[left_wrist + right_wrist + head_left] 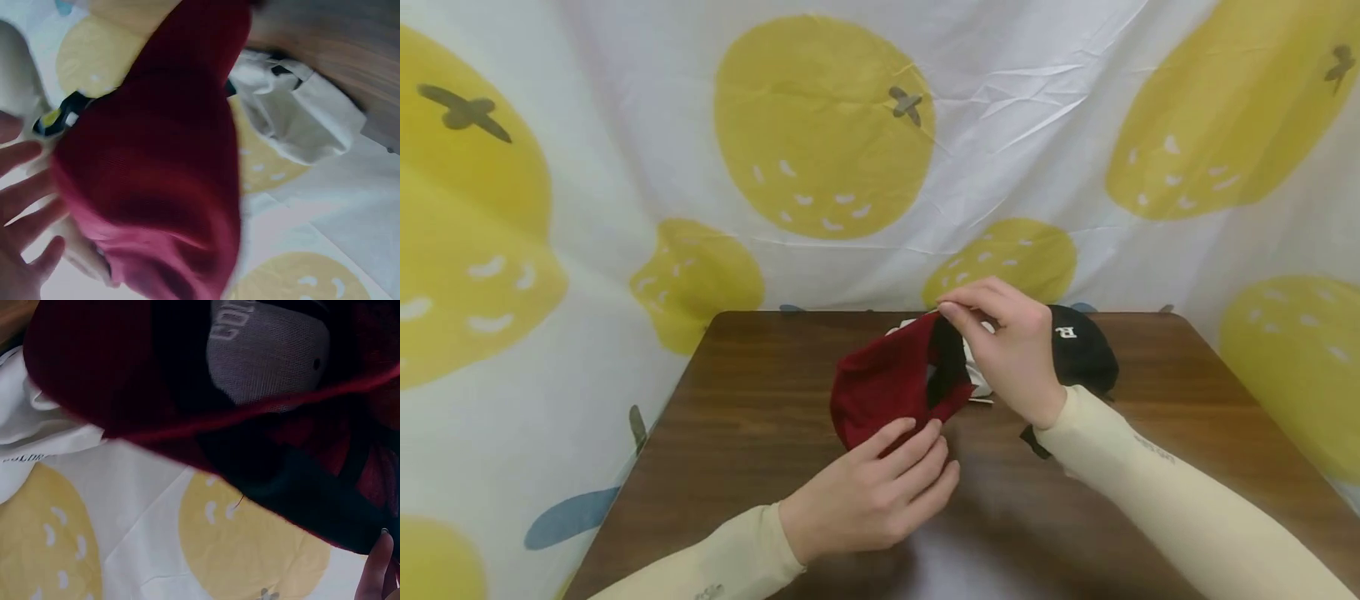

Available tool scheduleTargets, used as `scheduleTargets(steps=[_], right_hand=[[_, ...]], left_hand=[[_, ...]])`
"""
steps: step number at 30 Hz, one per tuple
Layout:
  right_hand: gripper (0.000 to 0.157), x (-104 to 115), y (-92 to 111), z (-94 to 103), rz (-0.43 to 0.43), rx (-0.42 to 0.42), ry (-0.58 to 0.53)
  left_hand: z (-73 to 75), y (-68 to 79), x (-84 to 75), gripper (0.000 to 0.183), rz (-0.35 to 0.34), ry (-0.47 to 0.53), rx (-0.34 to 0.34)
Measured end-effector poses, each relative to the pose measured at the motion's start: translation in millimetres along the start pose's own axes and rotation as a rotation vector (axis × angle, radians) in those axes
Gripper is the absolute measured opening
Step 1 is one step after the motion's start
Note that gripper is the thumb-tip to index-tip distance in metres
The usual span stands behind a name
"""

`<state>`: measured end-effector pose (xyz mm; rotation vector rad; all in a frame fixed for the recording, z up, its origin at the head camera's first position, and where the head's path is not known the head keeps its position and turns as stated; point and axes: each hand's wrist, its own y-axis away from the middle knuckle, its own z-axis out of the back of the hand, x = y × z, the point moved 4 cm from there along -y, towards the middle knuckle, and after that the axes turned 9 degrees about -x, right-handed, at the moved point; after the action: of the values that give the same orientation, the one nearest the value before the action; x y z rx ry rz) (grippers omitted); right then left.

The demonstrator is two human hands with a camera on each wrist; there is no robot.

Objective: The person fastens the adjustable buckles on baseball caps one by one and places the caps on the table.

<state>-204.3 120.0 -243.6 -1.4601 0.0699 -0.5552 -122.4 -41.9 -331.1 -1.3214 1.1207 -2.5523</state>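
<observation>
A dark red cap (880,379) is held up over the table, its opening turned towards the right. My right hand (1011,350) pinches the rim at the top between thumb and fingers. In the right wrist view a fingertip (377,559) lies on the dark inner band, and the pale lining patch (269,359) inside the crown shows. My left hand (876,492) is just below the cap, fingers extended and slightly bent. The left wrist view has these fingers (28,187) spread beside the smooth red crown (156,137), not curled round it.
Behind the red cap, partly hidden by it, lies a white cap (300,106). A black cap (1086,354) with a white letter sits at the back right, partly behind my right hand. The brown wooden table (737,400) ends at a lemon-print cloth (820,275).
</observation>
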Motion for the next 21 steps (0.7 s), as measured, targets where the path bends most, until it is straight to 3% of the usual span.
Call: scheduleTargets(steps=[2,5,11,16,21], right_hand=[[0.013,-2,-2,-2.3,-0.016,0.003,-0.009],[0.011,-6,-2,-3.5,-0.031,-0.003,-0.013],[0.012,-16,1,-1.4,-0.056,-0.021,-0.029],[0.010,-18,1,-1.7,-0.068,-0.027,-0.021],[0.010,-17,3,-2.1,-0.073,-0.022,-0.017]], left_hand=[[-6.7,0.7,-2.9,0.026,0.013,0.001,0.130],[-16.3,4.4,-1.5,0.026,0.023,-0.032,0.244],[-42.7,9.4,-12.2,0.030,-0.033,-0.073,0.334],[-73.0,23.5,-28.3,0.035,-0.041,-0.091,0.472],[-78.5,26.2,-35.5,0.036,-0.081,-0.102,0.535]])
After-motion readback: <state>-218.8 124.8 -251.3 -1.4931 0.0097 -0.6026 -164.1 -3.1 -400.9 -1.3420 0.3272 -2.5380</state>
